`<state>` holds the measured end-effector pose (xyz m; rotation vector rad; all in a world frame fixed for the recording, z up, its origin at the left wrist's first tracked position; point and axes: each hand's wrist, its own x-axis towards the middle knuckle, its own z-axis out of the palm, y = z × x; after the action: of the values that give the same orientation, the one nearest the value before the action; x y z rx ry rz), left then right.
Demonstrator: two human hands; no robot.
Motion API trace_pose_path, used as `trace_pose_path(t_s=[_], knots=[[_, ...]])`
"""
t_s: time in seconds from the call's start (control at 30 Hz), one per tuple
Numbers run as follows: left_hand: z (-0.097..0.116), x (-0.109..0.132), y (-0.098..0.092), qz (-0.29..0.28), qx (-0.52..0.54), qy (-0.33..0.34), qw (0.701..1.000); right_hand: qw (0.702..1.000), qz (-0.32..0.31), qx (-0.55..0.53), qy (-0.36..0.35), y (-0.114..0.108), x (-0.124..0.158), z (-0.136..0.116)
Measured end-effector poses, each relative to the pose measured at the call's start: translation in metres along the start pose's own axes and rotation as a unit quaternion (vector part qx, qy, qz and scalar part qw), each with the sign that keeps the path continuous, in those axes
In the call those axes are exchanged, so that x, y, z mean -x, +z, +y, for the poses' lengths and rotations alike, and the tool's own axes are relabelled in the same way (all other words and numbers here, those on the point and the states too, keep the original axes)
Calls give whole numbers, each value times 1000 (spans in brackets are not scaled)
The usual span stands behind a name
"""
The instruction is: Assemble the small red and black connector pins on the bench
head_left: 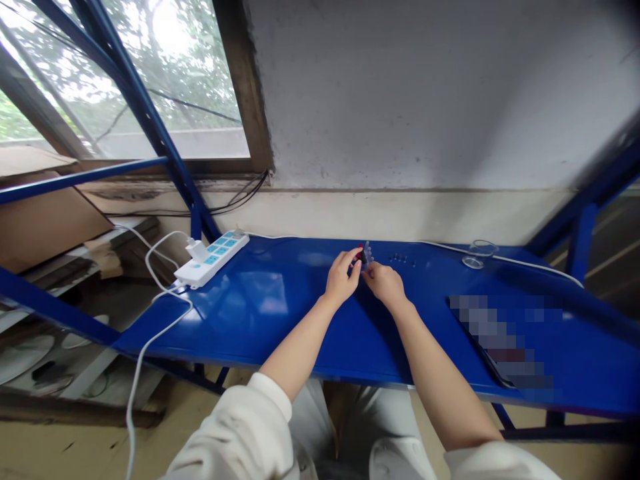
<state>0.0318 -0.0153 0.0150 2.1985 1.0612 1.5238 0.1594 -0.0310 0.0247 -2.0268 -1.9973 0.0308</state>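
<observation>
My left hand [344,275] is closed in a pinch around a small red-and-black piece [361,255] above the blue table [300,333]. Close beside that piece stands a small translucent piece with a knobbly edge [369,252]. My right hand [387,283] has its fingers curled together at the lower end of the translucent piece and appears to grip it. The two hands almost meet, and the fingers partly hide both pieces. Several tiny dark or clear bits [400,259] lie on the table just beyond my right hand.
A white power strip [215,260] with a plug and white cable lies at the table's left end. A clear cup [481,252] is at the back right. Nearer me on the right lies a flat dark object, blurred [495,340]. Blue frame posts [165,147] flank the table.
</observation>
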Motion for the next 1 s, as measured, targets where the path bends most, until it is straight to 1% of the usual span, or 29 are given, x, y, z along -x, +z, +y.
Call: trace_pose_path(t_s=[0.13,0.23,0.33,0.43,0.63,0.83,1.0], knots=[[3,1,-1,-21,1,19,1000,1000,21,-21,2,-2,1,-2],[2,2,1,-22,12,11,1000,999,27,-41,11,-3,1,-3],[0,1,4,11,33,-16,999,997,45,-67,11,-3,1,-2],[-3,0,6,42,61,-58,996,992,75,-98,-5,-3,2,-2],[-5,-4,7,64,117,-124,983,985,110,-124,-38,-3,4,-4],[-7,-9,3,49,176,-155,971,983,122,-123,-56,1,3,-2],[-8,-10,-10,20,179,-179,967,980,128,-133,-68,2,5,-6]])
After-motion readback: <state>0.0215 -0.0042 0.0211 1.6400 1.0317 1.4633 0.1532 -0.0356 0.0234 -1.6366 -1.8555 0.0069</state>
